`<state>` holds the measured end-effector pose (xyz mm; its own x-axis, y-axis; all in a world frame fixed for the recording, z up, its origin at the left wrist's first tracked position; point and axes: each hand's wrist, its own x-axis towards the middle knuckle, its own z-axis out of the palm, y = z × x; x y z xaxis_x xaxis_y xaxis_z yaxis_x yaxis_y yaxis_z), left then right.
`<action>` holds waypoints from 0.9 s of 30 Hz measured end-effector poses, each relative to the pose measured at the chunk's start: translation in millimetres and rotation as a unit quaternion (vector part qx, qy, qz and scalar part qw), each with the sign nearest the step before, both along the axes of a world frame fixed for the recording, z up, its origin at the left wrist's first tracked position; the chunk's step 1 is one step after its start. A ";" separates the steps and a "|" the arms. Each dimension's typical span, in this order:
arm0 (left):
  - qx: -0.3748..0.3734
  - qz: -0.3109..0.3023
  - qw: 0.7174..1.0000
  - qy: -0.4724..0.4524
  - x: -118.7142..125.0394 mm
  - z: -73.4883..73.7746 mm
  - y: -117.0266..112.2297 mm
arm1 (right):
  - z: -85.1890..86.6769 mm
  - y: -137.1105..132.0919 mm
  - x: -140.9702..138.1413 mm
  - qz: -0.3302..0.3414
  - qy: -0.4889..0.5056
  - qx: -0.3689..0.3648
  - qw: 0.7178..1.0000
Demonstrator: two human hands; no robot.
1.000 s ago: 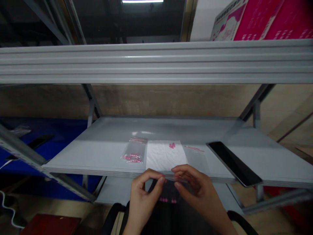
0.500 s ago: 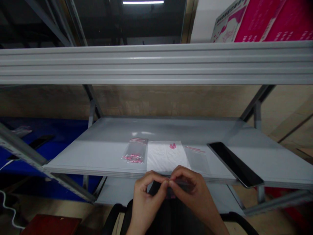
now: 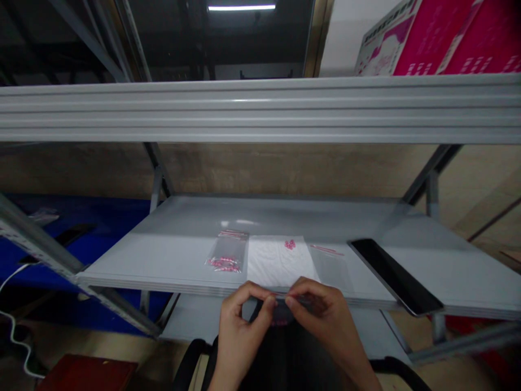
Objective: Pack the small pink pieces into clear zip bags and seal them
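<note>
In front of the shelf edge, my left hand [image 3: 246,320] and my right hand [image 3: 321,312] pinch the top of a clear zip bag [image 3: 280,314] between thumbs and forefingers. A reddish seal line shows between the two pinches, and small pink pieces show low in the bag against dark clothing. Beyond my hands a white cloth or paper sheet [image 3: 272,266] lies flat, with a small cluster of pink beads or rings [image 3: 290,244] on it. Left of the sheet are filled zip bags [image 3: 226,252] with pink pieces. Right of it lies a flat clear zip bag [image 3: 331,266].
A black tablet or large phone [image 3: 394,277] lies slanted at the right, overhanging the grey shelf's [image 3: 171,233] front edge. A grey beam [image 3: 260,111] crosses above. Pink boxes [image 3: 443,41] stand at upper right. A chair armrest [image 3: 189,364] is low left.
My fingertips, which met half a second ago, are now slightly apart along the bag's top. More of the seal line and the pink contents shows. The view has shifted slightly.
</note>
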<state>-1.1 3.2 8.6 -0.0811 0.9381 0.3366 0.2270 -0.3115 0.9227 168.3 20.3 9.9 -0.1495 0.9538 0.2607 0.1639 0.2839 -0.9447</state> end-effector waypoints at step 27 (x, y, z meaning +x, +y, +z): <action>0.044 0.157 0.982 -0.091 -56.1 5.9 27.2 | 28.4 45.5 -80.0 0.067 0.095 0.010 0.993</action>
